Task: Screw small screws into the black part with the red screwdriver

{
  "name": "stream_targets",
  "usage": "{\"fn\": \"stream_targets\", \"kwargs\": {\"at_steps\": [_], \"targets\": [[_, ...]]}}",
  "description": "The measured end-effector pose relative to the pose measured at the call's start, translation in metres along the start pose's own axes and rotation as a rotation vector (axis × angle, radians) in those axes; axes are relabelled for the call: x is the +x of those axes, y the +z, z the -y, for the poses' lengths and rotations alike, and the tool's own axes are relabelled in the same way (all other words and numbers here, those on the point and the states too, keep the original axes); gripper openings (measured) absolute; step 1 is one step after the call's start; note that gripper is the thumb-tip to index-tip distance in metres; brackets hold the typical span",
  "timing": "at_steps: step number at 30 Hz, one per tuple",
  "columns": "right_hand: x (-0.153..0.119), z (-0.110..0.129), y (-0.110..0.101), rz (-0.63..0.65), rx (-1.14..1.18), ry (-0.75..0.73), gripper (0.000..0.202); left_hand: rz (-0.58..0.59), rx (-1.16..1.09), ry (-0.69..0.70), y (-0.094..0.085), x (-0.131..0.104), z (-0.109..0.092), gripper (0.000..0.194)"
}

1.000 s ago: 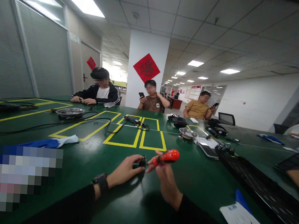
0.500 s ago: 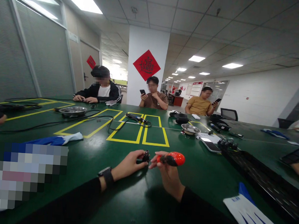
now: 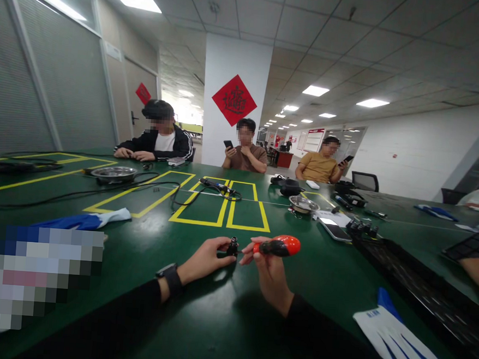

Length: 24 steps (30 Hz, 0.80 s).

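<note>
A small black part with a metallic tip (image 3: 233,247) stands upright on the green table, pinched between the thumb and fingers of my left hand (image 3: 208,260). My right hand (image 3: 271,275) is closed on a red and black screwdriver (image 3: 281,246), its handle end pointing right. The screwdriver's thin shaft points left at the side of the black part; whether the two touch is too small to tell.
White and blue gloves (image 3: 400,338) lie at the right, beside a long black tray (image 3: 417,279). Metal bowls (image 3: 114,174), cables and a phone (image 3: 334,230) are farther back. Several people sit around the table (image 3: 196,329). Another blue glove (image 3: 80,222) lies left.
The screwdriver has turned closer to level, its shaft now directed at the black part. The camera view has shifted slightly. At the far left, another person's hand has mostly left view.
</note>
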State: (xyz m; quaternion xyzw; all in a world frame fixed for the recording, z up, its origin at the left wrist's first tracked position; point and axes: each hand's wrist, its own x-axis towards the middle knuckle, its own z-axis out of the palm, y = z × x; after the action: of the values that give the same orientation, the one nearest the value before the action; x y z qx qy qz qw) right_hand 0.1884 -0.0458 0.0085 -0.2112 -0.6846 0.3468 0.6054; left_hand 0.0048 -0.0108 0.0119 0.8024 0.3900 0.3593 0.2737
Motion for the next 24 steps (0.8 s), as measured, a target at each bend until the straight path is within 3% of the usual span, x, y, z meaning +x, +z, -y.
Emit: {"fn": "stream_targets", "kwargs": {"at_steps": [16,24], "targets": [[0.001,0.0061,0.0033,-0.067,0.093,0.044,0.029,-0.012,-0.038,-0.02,0.0015,0.0008,-0.001,0.02],[0.0061,0.0086,0.0028,-0.144,0.127,0.111,0.021,-0.014,-0.022,-0.021,0.0014,0.0004,-0.0003,0.019]]}}
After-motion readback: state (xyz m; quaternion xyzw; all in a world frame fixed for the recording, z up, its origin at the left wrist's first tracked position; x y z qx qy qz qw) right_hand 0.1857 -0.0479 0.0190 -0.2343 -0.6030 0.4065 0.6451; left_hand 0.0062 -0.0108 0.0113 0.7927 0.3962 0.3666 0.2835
